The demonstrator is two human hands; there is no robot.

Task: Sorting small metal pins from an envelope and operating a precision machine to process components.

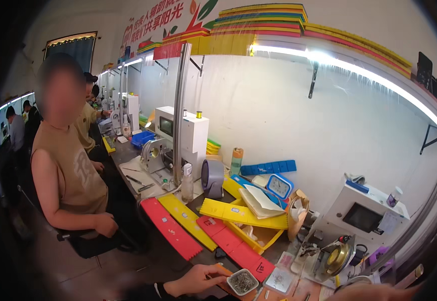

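Note:
My left hand reaches in from the lower edge, with its thumb and fingers closed at the left rim of a small white square box. Inside the box lies a heap of tiny silvery metal parts. Just right of it is a clear, shallow plastic box with a few small bits in it. My right hand shows only in part at the lower right, below a white bench machine with a round brass-coloured wheel. Its fingers are blurred and cut off by the frame edge.
Red and yellow plastic strips cover the bench middle. Behind them are a yellow tray, a blue clock and a tape roll. A second machine and metal post stand left; a seated person sits beyond.

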